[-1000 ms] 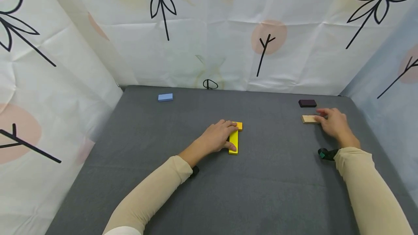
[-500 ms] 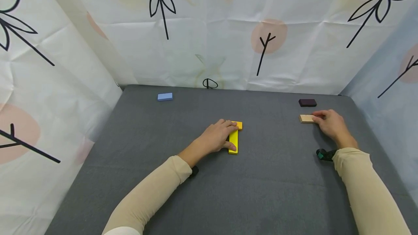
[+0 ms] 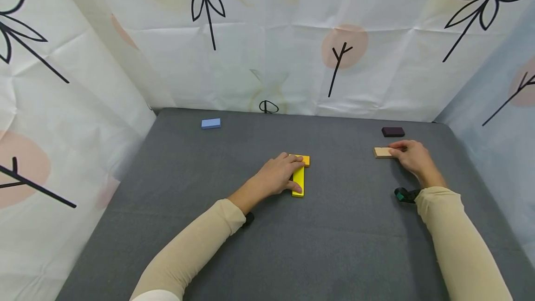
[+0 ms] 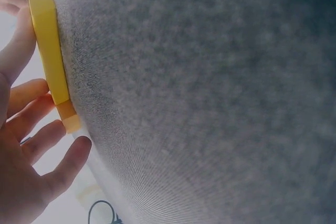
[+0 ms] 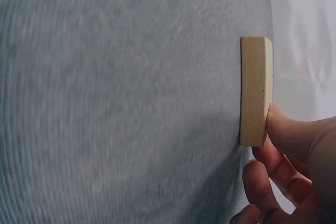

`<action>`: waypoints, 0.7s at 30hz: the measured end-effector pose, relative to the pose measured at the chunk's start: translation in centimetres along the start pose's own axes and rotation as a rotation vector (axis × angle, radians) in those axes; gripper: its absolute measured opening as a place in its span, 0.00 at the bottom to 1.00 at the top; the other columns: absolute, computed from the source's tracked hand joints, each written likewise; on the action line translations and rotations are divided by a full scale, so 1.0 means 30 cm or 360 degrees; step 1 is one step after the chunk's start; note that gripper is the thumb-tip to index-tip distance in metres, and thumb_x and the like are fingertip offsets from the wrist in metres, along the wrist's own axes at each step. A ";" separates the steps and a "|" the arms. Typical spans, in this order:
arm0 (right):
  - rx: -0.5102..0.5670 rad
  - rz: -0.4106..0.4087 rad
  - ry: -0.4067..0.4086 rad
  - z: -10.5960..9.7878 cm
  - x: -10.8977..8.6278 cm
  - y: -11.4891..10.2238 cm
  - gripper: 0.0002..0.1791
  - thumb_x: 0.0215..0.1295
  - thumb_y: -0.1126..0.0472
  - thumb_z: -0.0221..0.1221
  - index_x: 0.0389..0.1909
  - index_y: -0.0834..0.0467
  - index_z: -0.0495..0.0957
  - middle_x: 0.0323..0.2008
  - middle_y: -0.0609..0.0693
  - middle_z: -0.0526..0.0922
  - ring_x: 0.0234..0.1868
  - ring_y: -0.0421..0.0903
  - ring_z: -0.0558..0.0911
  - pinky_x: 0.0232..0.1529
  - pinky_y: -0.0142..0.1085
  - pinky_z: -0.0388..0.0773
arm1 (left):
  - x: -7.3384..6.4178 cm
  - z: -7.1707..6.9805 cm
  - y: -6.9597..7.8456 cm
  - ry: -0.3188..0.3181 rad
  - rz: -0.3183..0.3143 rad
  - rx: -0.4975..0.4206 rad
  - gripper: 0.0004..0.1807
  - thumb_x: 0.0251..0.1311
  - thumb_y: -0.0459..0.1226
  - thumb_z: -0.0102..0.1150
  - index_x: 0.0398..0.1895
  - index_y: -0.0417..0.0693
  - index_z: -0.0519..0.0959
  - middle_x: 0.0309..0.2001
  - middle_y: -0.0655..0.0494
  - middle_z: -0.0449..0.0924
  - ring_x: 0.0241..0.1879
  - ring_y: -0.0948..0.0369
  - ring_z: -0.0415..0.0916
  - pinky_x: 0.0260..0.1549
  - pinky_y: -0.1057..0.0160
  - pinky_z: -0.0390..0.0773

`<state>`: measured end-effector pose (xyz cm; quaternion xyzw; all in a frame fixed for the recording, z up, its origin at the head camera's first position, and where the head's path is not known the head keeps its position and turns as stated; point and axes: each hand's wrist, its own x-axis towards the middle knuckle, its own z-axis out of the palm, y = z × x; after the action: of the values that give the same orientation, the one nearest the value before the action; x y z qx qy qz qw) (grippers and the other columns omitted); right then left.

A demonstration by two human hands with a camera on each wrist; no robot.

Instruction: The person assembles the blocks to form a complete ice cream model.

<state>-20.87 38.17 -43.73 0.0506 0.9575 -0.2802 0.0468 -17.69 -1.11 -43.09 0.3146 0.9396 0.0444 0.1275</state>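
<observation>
My left hand (image 3: 276, 174) rests over a long yellow block (image 3: 298, 181), thumb toward its near end and fingers toward its far end. The left wrist view shows these fingers fairly straight and spread along its upper edge. Against the far end of the yellow block lies a small orange-yellow block (image 3: 307, 160), partly covered by fingertips. At the right, my right hand (image 3: 413, 158) pinches one end of a plain wooden block (image 3: 381, 153) between thumb and fingers. In the right wrist view, the thumb presses one side of the wooden block (image 5: 253, 90) close to the grey surface.
A dark purple block (image 3: 393, 132) lies just beyond the wooden one. Far to the left sits a light blue block (image 3: 211, 123). Behind the grey tabletop (image 3: 334, 254) hangs a white patterned cloth (image 3: 276, 59), which also encloses the left and right sides.
My right hand has taken hold of the wooden block and slid left with it a short way. My left hand and the yellow blocks have stayed in place.
</observation>
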 end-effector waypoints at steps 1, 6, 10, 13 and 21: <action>0.0012 0.0012 -0.0014 0.003 0.000 -0.005 0.24 0.81 0.54 0.49 0.61 0.71 0.75 0.62 0.76 0.72 0.60 0.73 0.70 0.59 0.64 0.68 | 0.000 0.000 0.000 -0.0003 0.0000 0.0002 0.46 0.60 0.63 0.60 0.79 0.57 0.62 0.80 0.62 0.58 0.73 0.56 0.63 0.64 0.54 0.77; 0.0041 0.0019 -0.0031 0.018 0.007 -0.031 0.24 0.80 0.54 0.51 0.61 0.71 0.76 0.61 0.75 0.73 0.60 0.71 0.71 0.60 0.63 0.69 | 0.000 -0.003 0.004 -0.0023 -0.0001 0.0020 0.47 0.60 0.63 0.59 0.80 0.58 0.60 0.81 0.62 0.56 0.73 0.56 0.62 0.64 0.53 0.77; 0.0033 -0.0004 -0.0028 0.033 0.015 -0.048 0.23 0.80 0.55 0.52 0.60 0.71 0.77 0.58 0.74 0.76 0.56 0.68 0.75 0.56 0.60 0.72 | -0.002 -0.007 0.008 -0.0040 0.0006 0.0028 0.47 0.61 0.62 0.59 0.81 0.57 0.59 0.81 0.61 0.56 0.73 0.56 0.62 0.63 0.53 0.77; 0.0023 -0.0030 -0.0035 0.042 0.018 -0.067 0.22 0.80 0.55 0.52 0.59 0.71 0.77 0.57 0.73 0.77 0.54 0.67 0.76 0.54 0.59 0.73 | -0.004 -0.010 0.011 -0.0044 0.0010 0.0044 0.46 0.62 0.62 0.59 0.81 0.57 0.59 0.81 0.61 0.56 0.72 0.56 0.63 0.63 0.54 0.78; 0.0014 -0.0094 -0.0093 0.062 0.017 -0.114 0.23 0.81 0.55 0.50 0.59 0.71 0.76 0.54 0.72 0.79 0.53 0.65 0.77 0.52 0.58 0.75 | -0.012 -0.014 0.011 -0.0031 0.0040 0.0043 0.45 0.64 0.60 0.58 0.80 0.55 0.60 0.80 0.58 0.58 0.72 0.56 0.64 0.64 0.56 0.77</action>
<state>-21.67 34.34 -43.51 0.0144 0.9556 -0.2869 0.0662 -17.33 -1.06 -42.55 0.3286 0.9348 0.0302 0.1318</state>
